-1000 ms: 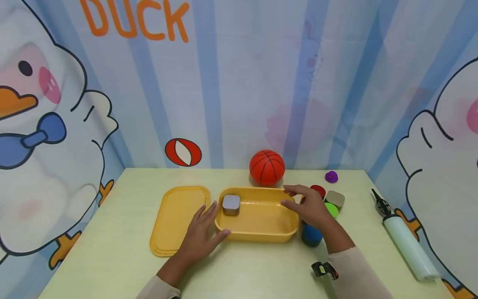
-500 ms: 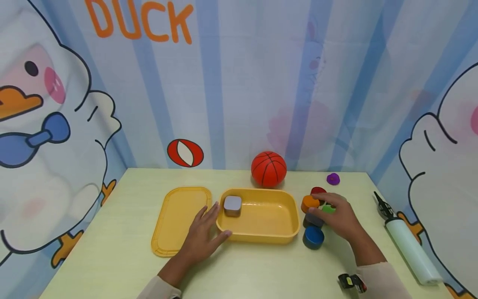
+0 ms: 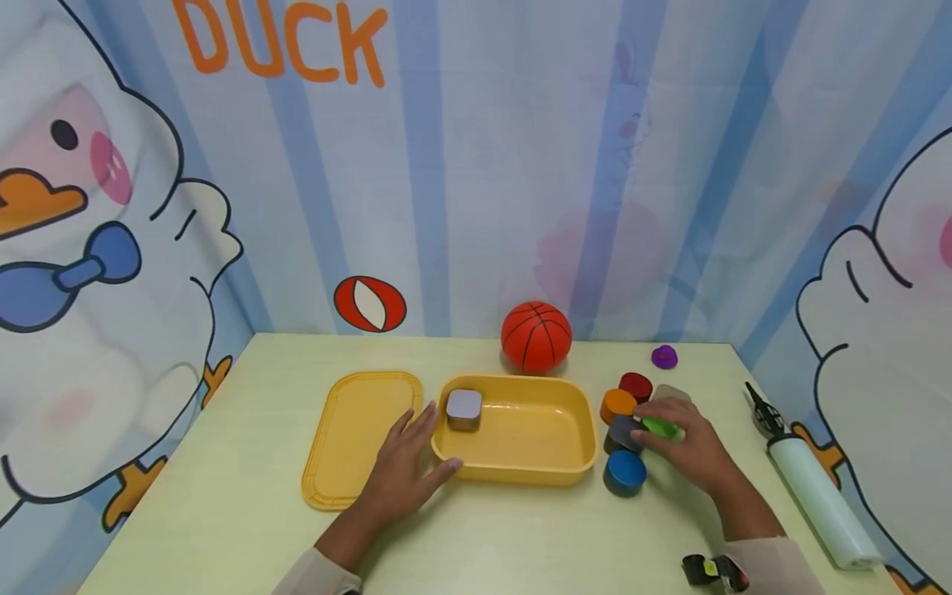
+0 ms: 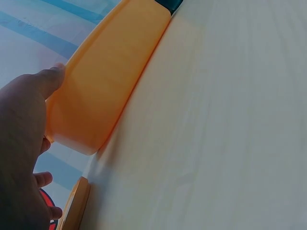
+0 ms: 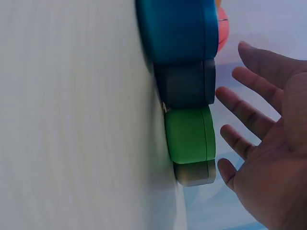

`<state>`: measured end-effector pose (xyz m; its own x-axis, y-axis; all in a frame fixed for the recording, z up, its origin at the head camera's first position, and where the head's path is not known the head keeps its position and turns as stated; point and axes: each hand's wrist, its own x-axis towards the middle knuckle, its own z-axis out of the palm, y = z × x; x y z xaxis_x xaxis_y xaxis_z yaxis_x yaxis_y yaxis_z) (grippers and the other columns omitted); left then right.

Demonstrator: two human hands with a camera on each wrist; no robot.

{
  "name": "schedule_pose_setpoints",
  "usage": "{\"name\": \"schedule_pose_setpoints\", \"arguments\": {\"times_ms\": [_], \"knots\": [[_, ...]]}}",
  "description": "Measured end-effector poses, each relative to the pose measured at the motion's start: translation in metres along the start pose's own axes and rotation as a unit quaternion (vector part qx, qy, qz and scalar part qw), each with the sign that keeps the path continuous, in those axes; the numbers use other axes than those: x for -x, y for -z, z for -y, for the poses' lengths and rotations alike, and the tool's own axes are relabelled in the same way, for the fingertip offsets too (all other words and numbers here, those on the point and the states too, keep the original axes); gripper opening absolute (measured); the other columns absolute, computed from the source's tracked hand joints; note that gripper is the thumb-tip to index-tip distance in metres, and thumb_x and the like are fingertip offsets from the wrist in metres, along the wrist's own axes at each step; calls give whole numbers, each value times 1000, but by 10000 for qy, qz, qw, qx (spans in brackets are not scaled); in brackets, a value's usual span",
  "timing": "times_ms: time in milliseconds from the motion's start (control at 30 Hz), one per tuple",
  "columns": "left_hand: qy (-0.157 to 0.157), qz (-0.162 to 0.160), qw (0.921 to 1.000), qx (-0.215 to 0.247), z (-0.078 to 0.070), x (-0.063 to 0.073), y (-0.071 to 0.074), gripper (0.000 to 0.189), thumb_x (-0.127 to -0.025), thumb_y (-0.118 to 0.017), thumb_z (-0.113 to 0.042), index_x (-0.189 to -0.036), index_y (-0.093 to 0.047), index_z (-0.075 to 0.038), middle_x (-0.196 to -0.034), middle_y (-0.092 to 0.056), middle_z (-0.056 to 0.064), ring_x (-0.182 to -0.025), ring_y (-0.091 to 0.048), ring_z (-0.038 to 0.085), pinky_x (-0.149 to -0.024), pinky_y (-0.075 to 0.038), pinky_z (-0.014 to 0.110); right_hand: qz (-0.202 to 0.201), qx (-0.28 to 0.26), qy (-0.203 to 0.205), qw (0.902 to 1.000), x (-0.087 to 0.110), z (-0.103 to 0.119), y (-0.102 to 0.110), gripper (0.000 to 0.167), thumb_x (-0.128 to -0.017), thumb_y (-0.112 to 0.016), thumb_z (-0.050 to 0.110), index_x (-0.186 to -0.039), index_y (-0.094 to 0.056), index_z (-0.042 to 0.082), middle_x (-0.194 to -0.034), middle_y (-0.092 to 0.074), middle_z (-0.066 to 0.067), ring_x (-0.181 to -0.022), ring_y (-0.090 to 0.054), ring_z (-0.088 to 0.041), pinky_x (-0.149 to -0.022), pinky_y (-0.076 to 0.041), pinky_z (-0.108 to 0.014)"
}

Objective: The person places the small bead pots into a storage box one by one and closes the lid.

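A shallow yellow tub [image 3: 521, 473] sits upright on the pale table [image 3: 521, 545], with one light grey case [image 3: 464, 407] resting inside at its left end. The left hand [image 3: 402, 471] is at that same end, fingers spread and grip relaxed; the left wrist view shows its thumb against the tub's wall. Just left of the tub lies a flat yellow lid [image 3: 362, 438], partly behind the left fingers from above. The right hand [image 3: 692, 446] is just above the cluster right of the tub, its grip unclosed and holding nothing, with the thumb and fingers apart. Its fingertips are nearest the dark grey case [image 3: 621, 433] and the green case [image 3: 660, 427]; whether one touches the dark grey top cannot be told. Close around these stand a blue case [image 3: 625, 473] in front, an orange case [image 3: 617, 404] and a red case [image 3: 636, 386] behind, and a beige case [image 3: 673, 392] past the green one. A red ball [image 3: 536, 337] sits behind the tub, a small purple object [image 3: 664, 357] stands near the table's back edge, and a pale green cylinder [image 3: 818, 500] with a black tip lies at far right.
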<state>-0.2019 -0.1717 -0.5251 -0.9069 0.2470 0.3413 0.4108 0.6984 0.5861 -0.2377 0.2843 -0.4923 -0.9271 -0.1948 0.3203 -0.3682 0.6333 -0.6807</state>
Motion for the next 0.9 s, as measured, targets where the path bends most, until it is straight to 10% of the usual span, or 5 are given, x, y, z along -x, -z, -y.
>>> {"name": "schedule_pose_setpoints", "arguments": {"times_ms": [300, 900], "knots": [[19, 6, 10000, -11, 0, -2, 0, 88, -100, -77, -48, -167, -41, -2, -176, -40, 13, -166, -30, 48, -133, -29, 68, -57, -29, 452, 9990, 5, -9, -4, 29, -94, -85, 7, -122, -82, 6, -133, -72, -21, -131, -50, -27, -110, -40, -80], [21, 6, 10000, 39, -1, 0, 0, 88, -100, -78, -48, -166, -42, -2, -175, -40, 13, -165, -30, 49, -131, -30, 70, 162, 22, 407, 9990, 10, -18, -8, 27, -90, -88, 8, -117, -85, 7, -135, -74, -23, -140, -46, -46, -109, -38, -83]]}}
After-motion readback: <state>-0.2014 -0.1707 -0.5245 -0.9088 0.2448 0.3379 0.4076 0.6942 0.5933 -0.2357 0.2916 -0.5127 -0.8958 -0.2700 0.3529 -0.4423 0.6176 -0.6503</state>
